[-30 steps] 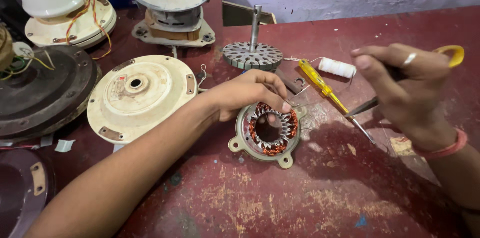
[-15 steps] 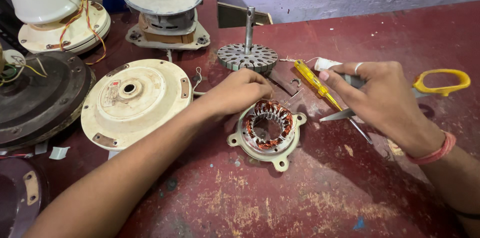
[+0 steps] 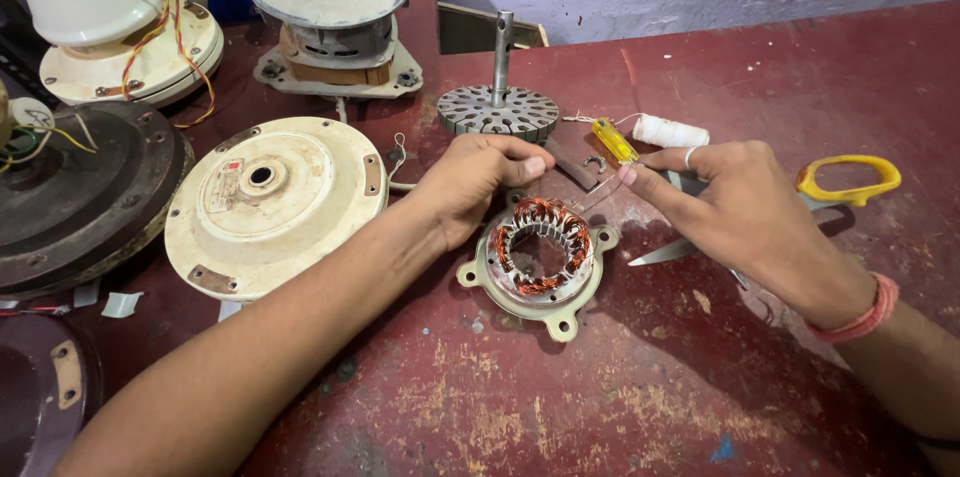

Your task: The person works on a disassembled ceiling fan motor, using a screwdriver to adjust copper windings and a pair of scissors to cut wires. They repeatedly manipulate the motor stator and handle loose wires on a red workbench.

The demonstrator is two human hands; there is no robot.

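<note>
With the left hand (image 3: 478, 175) closed, steadying the round copper-wound stator (image 3: 538, 255) at its 11 o'clock rim, the right hand (image 3: 745, 212), gripping yellow-handled scissors (image 3: 845, 182), pinched a thin wire (image 3: 597, 189) best kept taut.

worn painted table, bare metal and copper

the table (image 3: 620, 407) at the bottom of the frame is matt dark-red paint, scuffed and chipped. at centre, the motor ring (image 3: 540, 255) is dull cast metal packed with shiny copper wire. the cream cover (image 3: 275, 202) at left looks like smooth, stained painted metal. the scissors (image 3: 850, 182) at right have glossy yellow plastic handles; the white thread spool (image 3: 668, 131) looks soft and matt.
</note>
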